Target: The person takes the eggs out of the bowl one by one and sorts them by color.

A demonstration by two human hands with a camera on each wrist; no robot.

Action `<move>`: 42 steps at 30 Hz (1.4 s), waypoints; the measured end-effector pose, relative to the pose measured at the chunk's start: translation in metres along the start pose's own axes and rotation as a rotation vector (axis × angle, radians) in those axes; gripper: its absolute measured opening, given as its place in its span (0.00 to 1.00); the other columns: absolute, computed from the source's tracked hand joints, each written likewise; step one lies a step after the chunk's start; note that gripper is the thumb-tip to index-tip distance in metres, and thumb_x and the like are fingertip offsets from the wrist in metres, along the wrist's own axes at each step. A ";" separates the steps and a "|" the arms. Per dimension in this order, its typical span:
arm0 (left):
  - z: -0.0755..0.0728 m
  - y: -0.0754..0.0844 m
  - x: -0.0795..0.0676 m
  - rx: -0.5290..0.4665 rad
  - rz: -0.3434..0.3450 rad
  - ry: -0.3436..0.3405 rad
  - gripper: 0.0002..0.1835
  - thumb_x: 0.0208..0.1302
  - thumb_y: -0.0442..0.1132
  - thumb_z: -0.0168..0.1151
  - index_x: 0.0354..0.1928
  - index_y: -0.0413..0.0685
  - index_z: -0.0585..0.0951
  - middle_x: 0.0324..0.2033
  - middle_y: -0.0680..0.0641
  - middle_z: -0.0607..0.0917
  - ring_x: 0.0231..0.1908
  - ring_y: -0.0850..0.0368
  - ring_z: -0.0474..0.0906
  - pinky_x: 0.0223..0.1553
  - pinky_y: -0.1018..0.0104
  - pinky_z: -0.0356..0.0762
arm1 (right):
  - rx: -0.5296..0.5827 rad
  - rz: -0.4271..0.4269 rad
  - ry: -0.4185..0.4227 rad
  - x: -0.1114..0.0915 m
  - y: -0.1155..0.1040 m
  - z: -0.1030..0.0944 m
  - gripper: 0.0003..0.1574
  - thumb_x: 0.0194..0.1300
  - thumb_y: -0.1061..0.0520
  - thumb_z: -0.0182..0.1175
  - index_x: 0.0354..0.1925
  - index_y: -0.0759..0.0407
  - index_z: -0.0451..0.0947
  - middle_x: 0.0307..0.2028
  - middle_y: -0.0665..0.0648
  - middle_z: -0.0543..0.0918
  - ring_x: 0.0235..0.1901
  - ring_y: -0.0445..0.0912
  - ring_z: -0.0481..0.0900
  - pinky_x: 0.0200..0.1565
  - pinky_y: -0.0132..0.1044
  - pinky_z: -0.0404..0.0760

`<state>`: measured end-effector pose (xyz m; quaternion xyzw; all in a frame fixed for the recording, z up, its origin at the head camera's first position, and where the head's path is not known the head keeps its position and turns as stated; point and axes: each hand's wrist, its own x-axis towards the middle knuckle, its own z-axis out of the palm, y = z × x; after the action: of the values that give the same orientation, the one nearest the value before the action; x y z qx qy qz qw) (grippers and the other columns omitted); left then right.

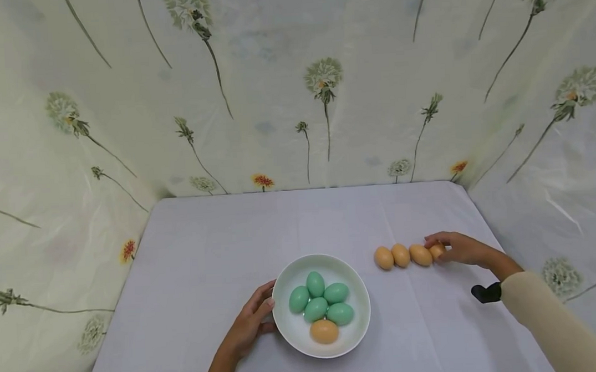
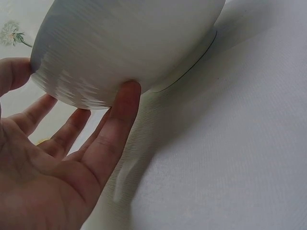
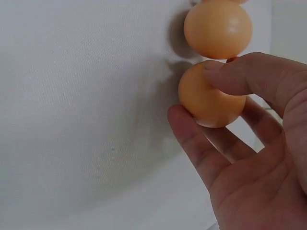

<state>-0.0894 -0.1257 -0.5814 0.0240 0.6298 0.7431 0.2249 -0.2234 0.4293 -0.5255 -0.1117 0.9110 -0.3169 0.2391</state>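
A white bowl (image 1: 361,316) stands on the table, holding several green eggs (image 1: 315,309) and one brown egg (image 1: 324,332). My left hand (image 1: 251,320) grips the bowl's left side; in the left wrist view its thumb is at the rim and its fingers touch the outer wall (image 2: 124,43). To the right of the bowl, several brown eggs (image 1: 401,255) lie in a row. My right hand (image 1: 463,249) holds the egg at the right end (image 3: 206,98), thumb on top and fingers around its side. Beside it lies the neighbouring brown egg (image 3: 218,28).
A pale cloth covers the table (image 1: 230,239). Behind it and at both sides hang curtains (image 1: 274,98) printed with dandelions. A black strap piece (image 1: 486,293) shows at the right wrist, next to a light sleeve (image 1: 548,314).
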 end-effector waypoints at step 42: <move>-0.006 0.001 0.001 0.022 0.026 -0.028 0.28 0.76 0.49 0.52 0.75 0.58 0.62 0.73 0.42 0.64 0.56 0.48 0.78 0.48 0.50 0.84 | -0.053 -0.701 -0.549 0.008 -0.245 0.121 0.25 0.68 0.62 0.63 0.61 0.49 0.75 0.60 0.51 0.78 0.59 0.42 0.75 0.48 0.30 0.83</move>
<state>-0.0921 -0.1307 -0.5823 0.0452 0.6342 0.7388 0.2236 -0.1567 0.1738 -0.4568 -0.4998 0.7288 -0.3138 0.3473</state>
